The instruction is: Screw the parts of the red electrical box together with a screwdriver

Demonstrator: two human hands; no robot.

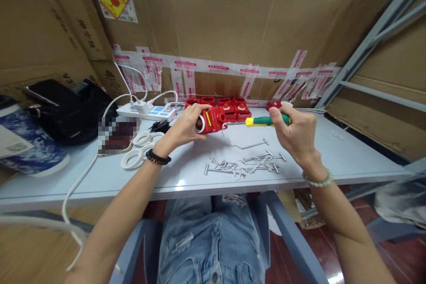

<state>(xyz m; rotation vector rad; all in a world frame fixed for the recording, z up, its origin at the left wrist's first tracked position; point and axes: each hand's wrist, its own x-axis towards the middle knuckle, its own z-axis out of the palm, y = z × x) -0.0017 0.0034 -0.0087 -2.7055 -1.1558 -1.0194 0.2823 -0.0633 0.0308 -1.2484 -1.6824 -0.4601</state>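
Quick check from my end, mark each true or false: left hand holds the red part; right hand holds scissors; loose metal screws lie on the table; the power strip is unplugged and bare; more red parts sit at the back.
1. The left hand holds the red part. True.
2. The right hand holds scissors. False: it grips a green and yellow screwdriver; the scissors lie on the table.
3. Loose metal screws lie on the table. True.
4. The power strip is bare. False: white plugs sit in it.
5. More red parts sit at the back. True.

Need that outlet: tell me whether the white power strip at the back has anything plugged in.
In use. The white power strip carries at least two white plugs with cables arching up from its top. Whether it is switched on cannot be told.
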